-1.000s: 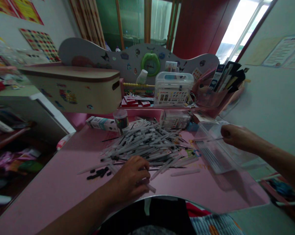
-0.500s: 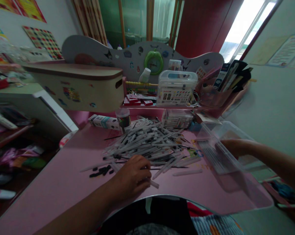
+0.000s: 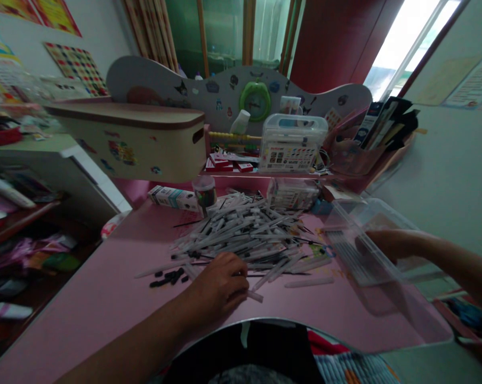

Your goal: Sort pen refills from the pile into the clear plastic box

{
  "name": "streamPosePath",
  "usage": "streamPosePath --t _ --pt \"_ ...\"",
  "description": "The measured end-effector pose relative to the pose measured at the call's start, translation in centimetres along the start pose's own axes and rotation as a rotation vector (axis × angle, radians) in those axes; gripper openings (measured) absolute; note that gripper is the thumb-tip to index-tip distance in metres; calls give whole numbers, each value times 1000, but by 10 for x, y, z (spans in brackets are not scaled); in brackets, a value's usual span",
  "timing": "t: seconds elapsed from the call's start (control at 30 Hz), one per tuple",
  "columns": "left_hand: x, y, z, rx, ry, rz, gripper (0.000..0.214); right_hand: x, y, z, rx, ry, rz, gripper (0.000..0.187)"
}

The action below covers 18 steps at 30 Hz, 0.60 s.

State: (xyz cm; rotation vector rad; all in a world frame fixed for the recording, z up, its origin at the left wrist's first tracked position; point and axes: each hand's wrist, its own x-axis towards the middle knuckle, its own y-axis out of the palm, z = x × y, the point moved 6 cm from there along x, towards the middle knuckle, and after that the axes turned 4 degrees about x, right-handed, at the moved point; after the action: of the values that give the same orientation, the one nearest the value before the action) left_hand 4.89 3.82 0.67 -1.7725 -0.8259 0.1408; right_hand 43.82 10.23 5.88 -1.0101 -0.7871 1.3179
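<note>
We are seeing a person's left hand (image 3: 226, 282) curling its fingers at the near edge of a pink table (image 3: 85, 298), its grip closing around a pale tube (image 3: 255, 296); those fingers are hiding most of the tube, and only one end is poking out. The right hand (image 3: 379, 245) is reaching inside a clear bin (image 3: 415, 314), where the wall is blurring its fingertips, so we are finding it impossible to tell whether its grip is holding anything. Both forearms are running out of frame. Beside the right hand, slim pale rods (image 3: 345, 256) are lying roughly parallel in the bin. Beyond the left hand, a tangled pile of pens (image 3: 241, 229) is covering the table's middle, their translucent, whitish barrels crossing with dark parts showing among them; we are losing single pens in the heap. Small black pieces (image 3: 171, 276) are lying just left of it.
</note>
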Motion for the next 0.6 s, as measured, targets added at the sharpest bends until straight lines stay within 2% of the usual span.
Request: streamPosePath --t 0.07,0.1,0.17,0.27,0.33,0.37,0.43,0.5,0.6 --pt "0 1 1 10 -11 -7 8 -1 10 -6 0 129 371 29" --pt "0 1 2 17 -23 -6 8 -1 6 -7 -21 157 456 30" --pt "1 2 3 33 -39 -12 9 4 -25 -1 -133 90 337 28" --pt "1 4 5 70 -56 -47 13 -1 -74 30 -397 -115 47 16" --pt "2 4 6 97 -68 -74 15 -18 -84 58 -472 -192 -44 7" --pt "2 3 7 107 -76 -86 16 -28 -81 75 -448 -265 -70 5" --pt "2 2 7 125 -90 -103 16 -49 -56 112 -360 -439 -54 8" --pt "3 0 8 141 -111 -112 14 -63 -19 144 -298 -561 25 12" --pt "3 -3 9 153 -140 -115 12 -62 40 172 -286 -593 152 12"
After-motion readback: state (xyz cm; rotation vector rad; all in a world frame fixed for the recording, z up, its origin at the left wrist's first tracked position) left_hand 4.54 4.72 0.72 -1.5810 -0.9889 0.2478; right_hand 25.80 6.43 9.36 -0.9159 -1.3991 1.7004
